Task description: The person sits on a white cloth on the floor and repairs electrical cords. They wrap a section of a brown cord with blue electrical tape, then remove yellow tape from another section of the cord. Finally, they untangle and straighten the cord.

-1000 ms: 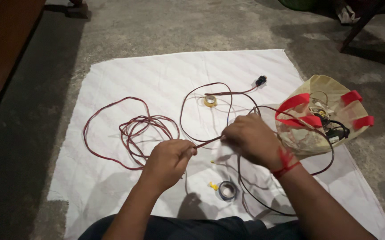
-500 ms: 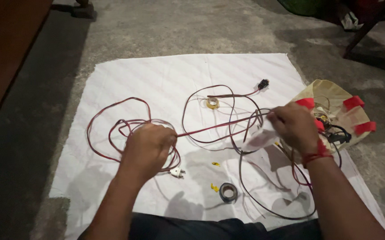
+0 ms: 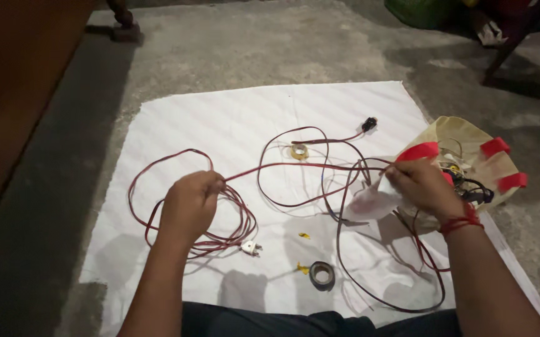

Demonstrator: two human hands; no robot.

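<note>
a white sheet point(image 3: 232, 118) covers the concrete floor, and a cream bag with red tabs point(image 3: 469, 146) sits at its right edge. red wire point(image 3: 295, 166) loops across the middle of the sheet, one run pulled straight between the hands. the left hand point(image 3: 189, 206) is closed around it over the left coil; the right hand point(image 3: 421, 184) pinches its other end beside the bag. the step looks like straightening the wire; next calls for steady tension. a tape roll point(image 3: 321, 275) lies near.
</note>
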